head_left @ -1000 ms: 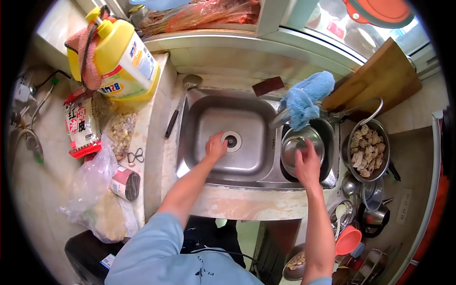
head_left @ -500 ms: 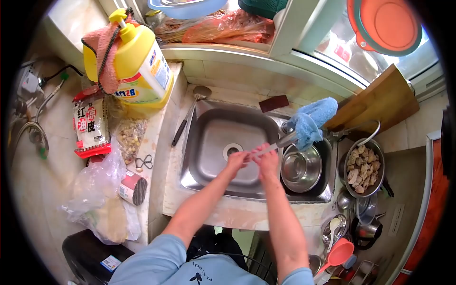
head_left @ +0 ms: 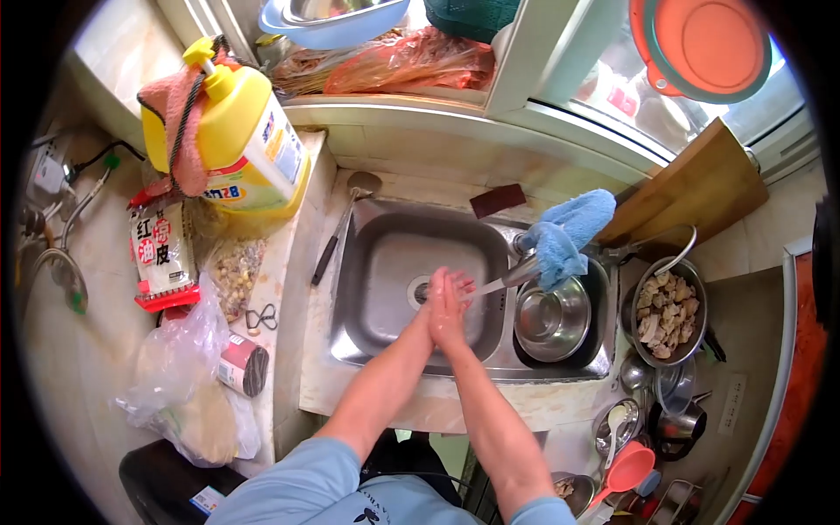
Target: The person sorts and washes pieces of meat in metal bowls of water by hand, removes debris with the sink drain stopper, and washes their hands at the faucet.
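Over the big basin of the steel sink (head_left: 372, 297), my left hand (head_left: 435, 293) and my right hand (head_left: 451, 315) are pressed against each other. Their fingers are stretched out and fairly straight, and I see no object in either one. Part of my left hand is hidden behind the right. A stream of water (head_left: 492, 286) comes from the faucet (head_left: 522, 270) and reaches the fingers from the right. A blue cloth (head_left: 569, 232) is draped over the faucet.
A steel bowl (head_left: 553, 319) sits in the small right basin. Left of the sink lies a long-handled spatula (head_left: 331, 249). A yellow pump bottle (head_left: 232, 131) stands at the back left. A pot of meat pieces (head_left: 668, 315) and a wooden cutting board (head_left: 691, 197) are on the right.
My hands have moved left from directly under the faucet's stream and come together, palm against palm. Before, they were slightly apart. The water is still running.
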The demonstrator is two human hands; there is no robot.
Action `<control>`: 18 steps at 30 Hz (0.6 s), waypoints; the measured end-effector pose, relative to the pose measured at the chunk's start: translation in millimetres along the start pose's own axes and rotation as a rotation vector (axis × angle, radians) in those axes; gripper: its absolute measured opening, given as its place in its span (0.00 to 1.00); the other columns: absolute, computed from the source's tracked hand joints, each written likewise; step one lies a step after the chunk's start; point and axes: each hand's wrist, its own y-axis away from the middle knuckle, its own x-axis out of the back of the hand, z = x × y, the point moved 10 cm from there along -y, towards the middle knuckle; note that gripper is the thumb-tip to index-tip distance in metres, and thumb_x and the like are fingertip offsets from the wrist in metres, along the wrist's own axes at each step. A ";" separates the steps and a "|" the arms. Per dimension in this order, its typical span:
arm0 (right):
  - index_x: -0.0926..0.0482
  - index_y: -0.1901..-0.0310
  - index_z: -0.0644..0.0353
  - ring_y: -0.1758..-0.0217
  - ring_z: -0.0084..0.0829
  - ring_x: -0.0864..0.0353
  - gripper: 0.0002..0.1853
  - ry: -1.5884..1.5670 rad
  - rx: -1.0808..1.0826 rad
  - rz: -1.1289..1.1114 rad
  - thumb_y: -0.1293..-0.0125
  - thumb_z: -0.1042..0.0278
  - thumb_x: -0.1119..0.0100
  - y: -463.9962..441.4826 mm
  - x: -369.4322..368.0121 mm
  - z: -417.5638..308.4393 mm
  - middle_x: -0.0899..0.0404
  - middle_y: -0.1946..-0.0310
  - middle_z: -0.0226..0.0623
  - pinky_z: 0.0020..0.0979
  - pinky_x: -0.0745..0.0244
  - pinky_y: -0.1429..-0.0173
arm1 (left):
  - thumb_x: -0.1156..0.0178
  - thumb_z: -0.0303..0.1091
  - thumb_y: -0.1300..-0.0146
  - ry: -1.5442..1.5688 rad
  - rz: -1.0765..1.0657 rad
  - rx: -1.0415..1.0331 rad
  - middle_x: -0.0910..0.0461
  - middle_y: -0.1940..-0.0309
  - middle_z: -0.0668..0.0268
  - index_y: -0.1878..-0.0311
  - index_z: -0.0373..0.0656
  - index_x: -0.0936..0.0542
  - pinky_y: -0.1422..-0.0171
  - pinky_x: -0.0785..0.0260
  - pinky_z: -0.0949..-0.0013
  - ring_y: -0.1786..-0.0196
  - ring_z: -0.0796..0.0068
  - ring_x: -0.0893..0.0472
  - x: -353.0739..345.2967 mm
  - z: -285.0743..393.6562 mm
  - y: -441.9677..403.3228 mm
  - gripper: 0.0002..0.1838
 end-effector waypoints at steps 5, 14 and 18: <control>0.42 0.32 0.60 0.27 0.46 0.48 0.32 0.040 -0.510 -0.301 0.30 0.44 0.65 10.9 -34.9 46.0 0.42 0.33 0.55 0.45 0.48 0.29 | 0.54 0.57 0.34 -0.218 0.034 0.089 0.26 0.51 0.67 0.37 0.48 0.31 0.51 0.32 0.59 0.53 0.68 0.26 -41.8 -7.0 41.5 0.29; 0.41 0.31 0.56 0.37 0.41 0.33 0.34 -1.434 -0.933 -0.098 0.29 0.40 0.67 6.6 -24.8 56.4 0.38 0.35 0.48 0.40 0.39 0.33 | 0.53 0.61 0.35 -0.780 0.088 -0.001 0.23 0.47 0.59 0.33 0.45 0.35 0.40 0.35 0.62 0.47 0.62 0.23 -54.0 5.1 59.7 0.35; 0.37 0.35 0.55 0.42 0.42 0.26 0.29 -1.953 -0.954 0.106 0.28 0.43 0.65 9.1 -11.1 7.9 0.31 0.41 0.49 0.43 0.30 0.40 | 0.52 0.53 0.34 -1.975 0.462 -0.324 0.32 0.36 0.57 0.35 0.48 0.32 0.32 0.48 0.43 0.33 0.63 0.35 -117.7 83.7 78.5 0.28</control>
